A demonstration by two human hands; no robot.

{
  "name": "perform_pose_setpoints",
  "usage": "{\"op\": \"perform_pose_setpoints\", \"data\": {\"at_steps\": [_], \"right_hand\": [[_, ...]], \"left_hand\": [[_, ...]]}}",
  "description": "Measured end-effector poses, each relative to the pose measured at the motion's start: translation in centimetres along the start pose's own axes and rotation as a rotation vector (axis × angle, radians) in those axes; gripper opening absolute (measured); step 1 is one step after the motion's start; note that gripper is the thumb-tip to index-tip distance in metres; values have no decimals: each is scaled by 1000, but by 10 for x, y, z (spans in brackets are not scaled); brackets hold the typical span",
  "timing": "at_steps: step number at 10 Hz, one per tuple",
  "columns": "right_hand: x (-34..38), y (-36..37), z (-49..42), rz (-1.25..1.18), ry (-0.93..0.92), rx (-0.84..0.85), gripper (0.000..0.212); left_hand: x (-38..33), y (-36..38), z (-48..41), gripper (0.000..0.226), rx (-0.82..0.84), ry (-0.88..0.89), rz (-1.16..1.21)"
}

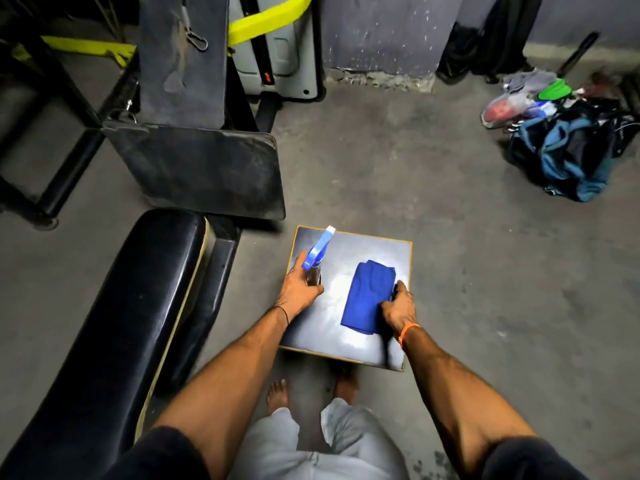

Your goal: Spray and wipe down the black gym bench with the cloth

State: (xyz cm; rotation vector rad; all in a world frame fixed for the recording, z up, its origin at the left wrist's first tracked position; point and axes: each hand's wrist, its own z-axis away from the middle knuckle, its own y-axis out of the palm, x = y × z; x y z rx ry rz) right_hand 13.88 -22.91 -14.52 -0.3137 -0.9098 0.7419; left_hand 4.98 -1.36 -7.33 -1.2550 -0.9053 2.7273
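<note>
A small square stool [377, 251] with a shiny dark top stands on the floor in front of me. My left hand [297, 289] grips a spray bottle [318, 252] with a blue trigger head, upright on the stool's left side. A folded blue cloth [367, 292] lies on the stool's right half; my right hand [400, 308] pinches its right edge. The black padded gym bench [114, 323] runs along the left, from the lower left corner up toward the middle.
A dusty black seat and back pad [201, 168] of another machine stand beyond the bench, with a yellow strap [266, 22] behind. Bags and shoes [561, 147] lie on the floor at the right. My bare feet [277, 393] are just below the stool.
</note>
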Motion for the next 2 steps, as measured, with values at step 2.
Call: {"op": "perform_pose_setpoints", "data": {"at_steps": [2], "right_hand": [[-2,-8,35,-39,9,-53,58]], "left_hand": [[13,-13,15,88,60,69,-6]]}}
